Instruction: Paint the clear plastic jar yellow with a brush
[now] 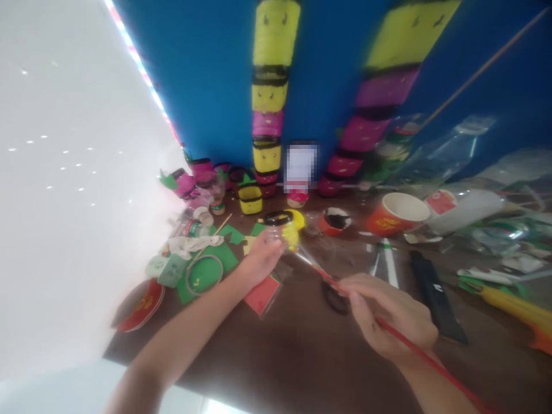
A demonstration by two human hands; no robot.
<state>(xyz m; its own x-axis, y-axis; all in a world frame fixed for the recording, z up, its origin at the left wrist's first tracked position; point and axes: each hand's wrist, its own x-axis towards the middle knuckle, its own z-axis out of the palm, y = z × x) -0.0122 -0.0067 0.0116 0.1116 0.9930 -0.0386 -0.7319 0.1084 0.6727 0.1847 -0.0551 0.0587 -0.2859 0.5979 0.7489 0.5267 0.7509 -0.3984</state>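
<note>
Right grip (392, 316) pinching slim red brush (431, 362), left grip (259, 260) cupping clear jar (276, 233)

a pixelated patch (301, 167) masks something by the blue wall (207, 86), both stacked towers (269, 86) blur off the top edge, the left hand (259, 261) hides much of a small jar (276, 233), and the red brush (448, 376) in the right hand (388, 313) runs off the bottom edge.

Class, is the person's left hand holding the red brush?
No, the red brush is gripped in the right hand, while the left hand holds a small bottle.
</note>
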